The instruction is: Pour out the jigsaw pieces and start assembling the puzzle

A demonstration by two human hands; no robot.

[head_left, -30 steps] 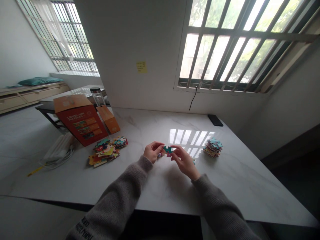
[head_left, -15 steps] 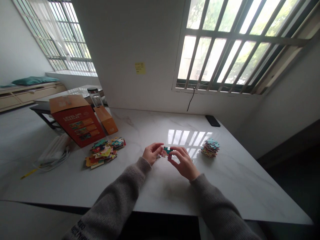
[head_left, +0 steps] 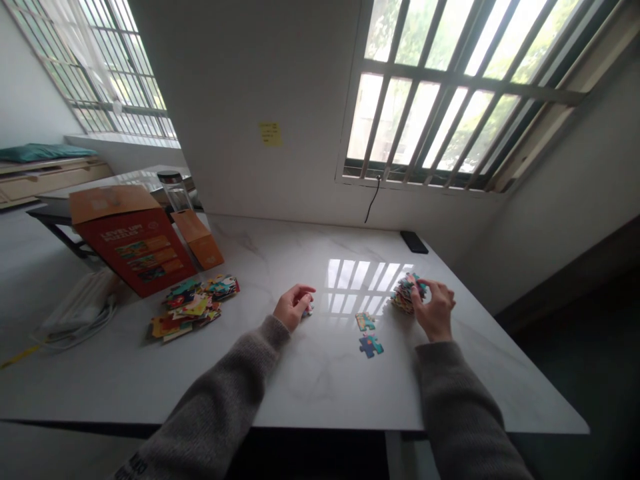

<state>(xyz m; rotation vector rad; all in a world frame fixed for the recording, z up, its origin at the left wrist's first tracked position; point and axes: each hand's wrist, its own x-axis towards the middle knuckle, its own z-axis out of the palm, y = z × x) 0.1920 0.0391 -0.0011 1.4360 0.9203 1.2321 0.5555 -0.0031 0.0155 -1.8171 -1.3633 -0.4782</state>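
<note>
1. The left hand [head_left: 295, 307] rested on the white marble table [head_left: 310, 380] with its fingers curled beside a small puzzle piece [head_left: 309, 309]. The fingertips partly hid the piece, so I couldn't tell whether it was pinched.
2. The right hand [head_left: 435, 310] sat well apart from the left, its fingers closed over the top of a stack of puzzle pieces [head_left: 404, 298]. I couldn't tell whether they had caught a piece.
3. A teal-and-orange piece [head_left: 365, 321] and a blue piece [head_left: 371, 345] lay flat between the hands, just apart. A loose heap of pieces [head_left: 193, 310] lay further left, near a red puzzle box [head_left: 133, 250].
4. The pieces looked like light, stiff card, probably fragile only at their thin tabs. Flat on polished stone, they would be awkward to lift, so the edges seemed the best place to pinch. The stack looked liable to slide if gripped clumsily, so its top piece was best taken alone.
5. Earlier, the hands had been together, holding joined pieces up between them. Now they had parted, one low at each side.
</note>
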